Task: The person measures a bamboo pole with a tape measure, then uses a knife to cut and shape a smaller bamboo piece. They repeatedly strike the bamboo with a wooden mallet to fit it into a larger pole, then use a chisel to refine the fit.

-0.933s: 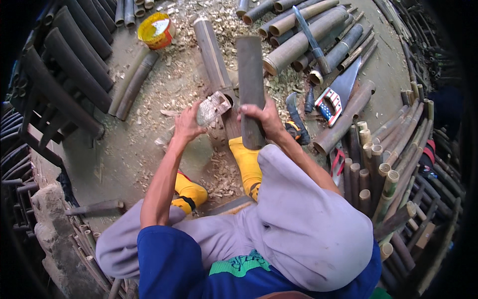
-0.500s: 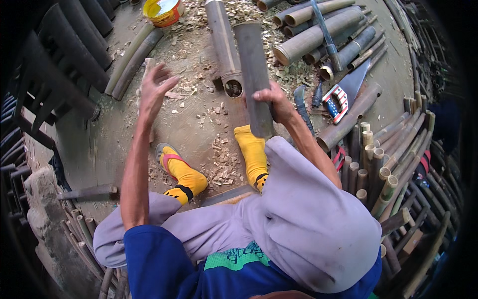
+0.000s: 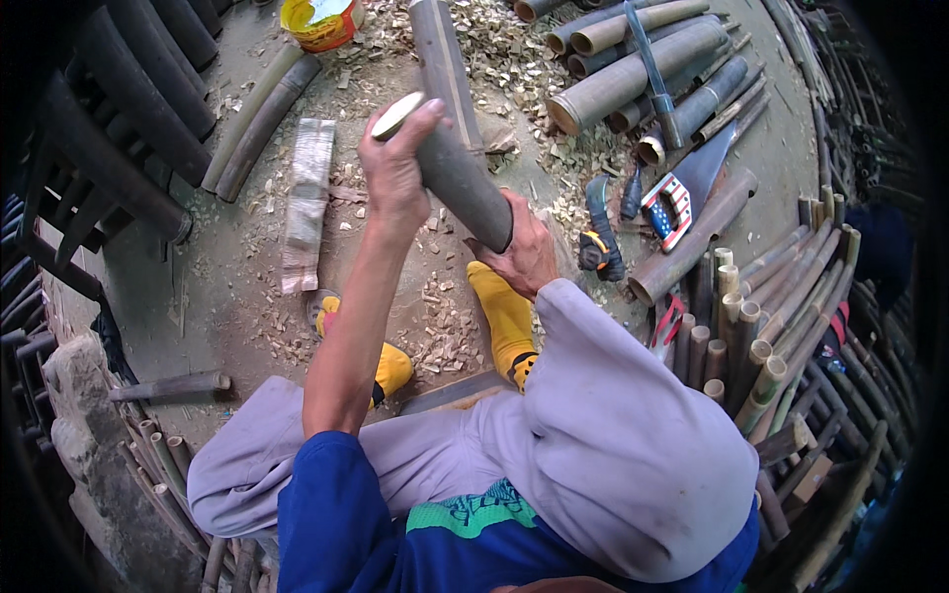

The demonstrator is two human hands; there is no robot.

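Observation:
I hold a short dark bamboo section [image 3: 457,178] with both hands, tilted above the ground. My left hand [image 3: 395,168] grips its upper end, near the pale cut face. My right hand [image 3: 522,249] holds the lower end from underneath. My feet in yellow socks [image 3: 504,316] rest on the dirt below, among wood chips. A long bamboo pole [image 3: 440,49] lies on the ground just beyond the held piece.
A flat split bamboo strip [image 3: 304,203] lies to the left. A yellow bucket [image 3: 321,20] stands at the top. Bamboo poles [image 3: 633,74], a hand saw [image 3: 682,193] and a black tool [image 3: 598,237] lie at the right. Dark poles [image 3: 129,109] line the left; cut stubs [image 3: 751,336] stand at the right.
My left hand, which was stretched out open to the left, has come back and gripped the top of the bamboo section. The section now tilts, lifted in both hands.

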